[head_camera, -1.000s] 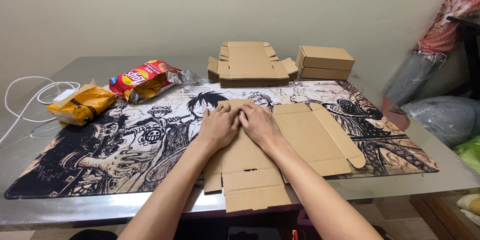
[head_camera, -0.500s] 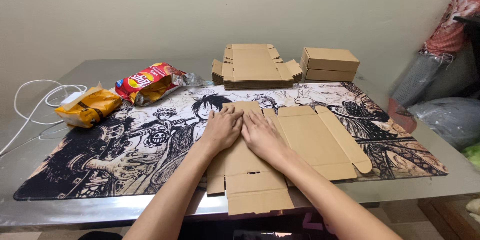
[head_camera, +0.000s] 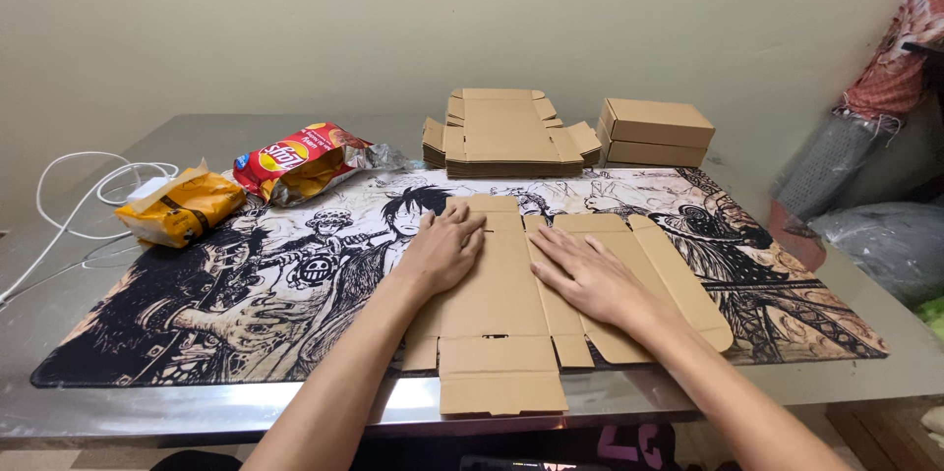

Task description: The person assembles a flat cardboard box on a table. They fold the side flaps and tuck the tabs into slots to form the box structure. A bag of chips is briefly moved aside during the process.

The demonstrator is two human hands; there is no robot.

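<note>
Grey metal tabletop (head_camera: 118, 402) against a plain beige wall carries a black-and-white illustrated mat (head_camera: 197, 314). On the mat's near middle lies a flat, unfolded brown cardboard box blank (head_camera: 501, 333), its near flap jutting past the tabletop edge. Left hand (head_camera: 444, 250) and right hand (head_camera: 588, 274) press on it, each grip spread flat (palms down, pinching nothing). Far behind sit a stack of flat brown blanks (head_camera: 506, 137) and two folded brown cardboard boxes (head_camera: 654, 132); far left, a red snack bag (head_camera: 300, 161) and a yellow snack bag (head_camera: 182, 206).
</note>
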